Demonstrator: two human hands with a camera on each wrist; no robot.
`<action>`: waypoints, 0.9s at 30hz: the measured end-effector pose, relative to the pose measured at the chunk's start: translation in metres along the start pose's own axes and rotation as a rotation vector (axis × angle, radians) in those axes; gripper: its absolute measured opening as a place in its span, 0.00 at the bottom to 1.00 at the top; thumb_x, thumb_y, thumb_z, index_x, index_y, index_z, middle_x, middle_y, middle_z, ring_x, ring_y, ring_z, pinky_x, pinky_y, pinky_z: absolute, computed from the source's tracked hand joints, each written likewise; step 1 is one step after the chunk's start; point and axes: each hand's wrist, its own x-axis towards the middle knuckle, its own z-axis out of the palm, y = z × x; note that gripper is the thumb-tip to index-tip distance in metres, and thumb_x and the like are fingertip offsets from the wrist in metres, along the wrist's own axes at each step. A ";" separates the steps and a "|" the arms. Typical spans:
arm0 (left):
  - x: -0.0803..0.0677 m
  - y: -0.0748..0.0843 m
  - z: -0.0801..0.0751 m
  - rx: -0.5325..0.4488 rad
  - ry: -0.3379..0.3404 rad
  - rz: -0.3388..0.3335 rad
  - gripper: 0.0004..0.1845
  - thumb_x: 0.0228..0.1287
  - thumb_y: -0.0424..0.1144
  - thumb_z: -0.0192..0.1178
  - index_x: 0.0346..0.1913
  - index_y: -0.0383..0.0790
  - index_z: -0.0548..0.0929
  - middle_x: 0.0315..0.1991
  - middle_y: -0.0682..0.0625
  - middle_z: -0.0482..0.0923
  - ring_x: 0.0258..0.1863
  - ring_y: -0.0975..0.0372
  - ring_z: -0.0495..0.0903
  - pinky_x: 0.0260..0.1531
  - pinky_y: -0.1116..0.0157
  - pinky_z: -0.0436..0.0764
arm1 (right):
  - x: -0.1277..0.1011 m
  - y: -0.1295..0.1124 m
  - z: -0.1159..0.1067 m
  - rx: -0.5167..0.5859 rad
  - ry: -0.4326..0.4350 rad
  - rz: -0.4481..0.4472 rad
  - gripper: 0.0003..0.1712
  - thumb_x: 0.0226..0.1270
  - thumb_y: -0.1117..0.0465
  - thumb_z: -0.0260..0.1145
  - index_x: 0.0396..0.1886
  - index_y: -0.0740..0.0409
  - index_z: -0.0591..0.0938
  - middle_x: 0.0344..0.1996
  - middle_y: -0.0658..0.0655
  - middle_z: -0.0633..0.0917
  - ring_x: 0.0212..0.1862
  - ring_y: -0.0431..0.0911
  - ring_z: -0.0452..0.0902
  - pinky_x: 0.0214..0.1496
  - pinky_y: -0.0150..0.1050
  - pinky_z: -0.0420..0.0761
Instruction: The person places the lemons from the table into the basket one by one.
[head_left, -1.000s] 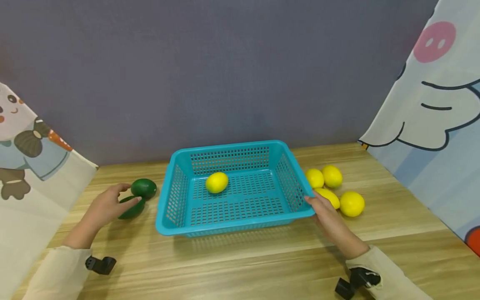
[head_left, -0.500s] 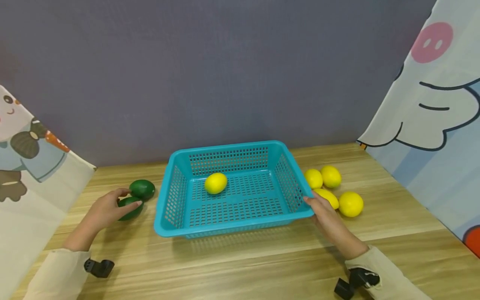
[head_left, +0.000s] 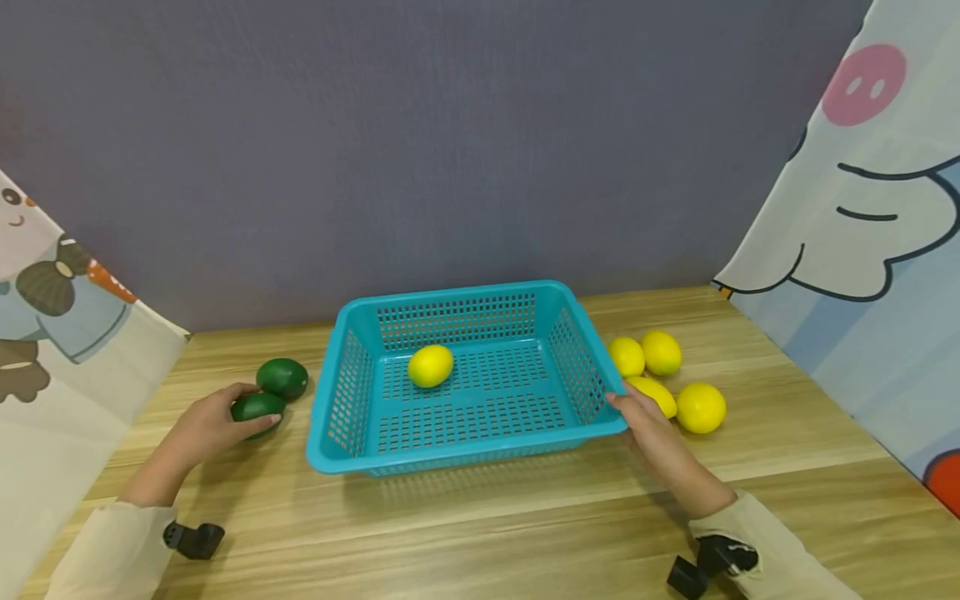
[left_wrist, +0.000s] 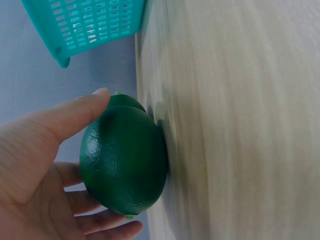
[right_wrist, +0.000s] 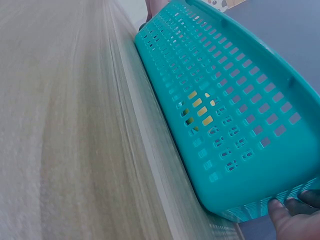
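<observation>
My left hand (head_left: 201, 427) curls round a dark green lime (head_left: 258, 408) on the wooden table; in the left wrist view thumb and fingers wrap that lime (left_wrist: 125, 159). A second green lime (head_left: 282, 378) lies just behind it. A teal perforated basket (head_left: 352, 385) stands mid-table with one yellow lemon (head_left: 431, 366) inside. My right hand (head_left: 643, 422) grips the basket's near right corner, its fingertips (right_wrist: 292, 210) on the rim (right_wrist: 260, 210) in the right wrist view.
Several yellow lemons (head_left: 701, 407) lie on the table (head_left: 480, 533) right of the basket, one right behind my right hand. Cartoon-printed cloth panels stand at the left (head_left: 52, 333) and right (head_left: 870, 250), a grey wall behind. Black wrist camera mounts (head_left: 191, 540) show near both sleeves.
My left hand has closed round the nearer green lime, having earlier only reached over it. The right hand and basket have stayed in place.
</observation>
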 end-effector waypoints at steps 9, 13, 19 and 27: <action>-0.001 -0.002 0.001 -0.010 0.016 0.021 0.37 0.57 0.51 0.65 0.58 0.23 0.69 0.48 0.26 0.74 0.40 0.41 0.77 0.33 0.48 0.77 | 0.000 0.000 -0.001 -0.008 0.003 -0.007 0.34 0.75 0.58 0.41 0.72 0.71 0.44 0.70 0.73 0.50 0.59 0.31 0.65 0.56 0.23 0.70; -0.001 -0.002 0.001 -0.011 0.026 0.027 0.36 0.56 0.50 0.66 0.57 0.23 0.70 0.47 0.27 0.75 0.40 0.42 0.77 0.33 0.48 0.77 | 0.000 0.001 0.000 0.009 0.005 -0.003 0.34 0.75 0.58 0.41 0.72 0.71 0.44 0.70 0.73 0.49 0.59 0.30 0.65 0.56 0.23 0.70; -0.003 -0.001 0.001 -0.002 0.038 0.027 0.36 0.55 0.50 0.67 0.56 0.23 0.71 0.46 0.27 0.75 0.39 0.41 0.77 0.33 0.48 0.77 | 0.000 0.001 0.001 -0.009 0.011 0.003 0.34 0.75 0.58 0.41 0.72 0.71 0.46 0.70 0.73 0.51 0.63 0.39 0.63 0.56 0.23 0.70; -0.003 -0.002 0.001 -0.003 0.078 0.041 0.34 0.53 0.48 0.69 0.55 0.24 0.72 0.46 0.27 0.76 0.39 0.42 0.77 0.33 0.48 0.77 | -0.001 0.000 0.001 0.005 0.025 -0.004 0.33 0.75 0.58 0.41 0.72 0.73 0.46 0.69 0.74 0.52 0.56 0.28 0.66 0.55 0.23 0.71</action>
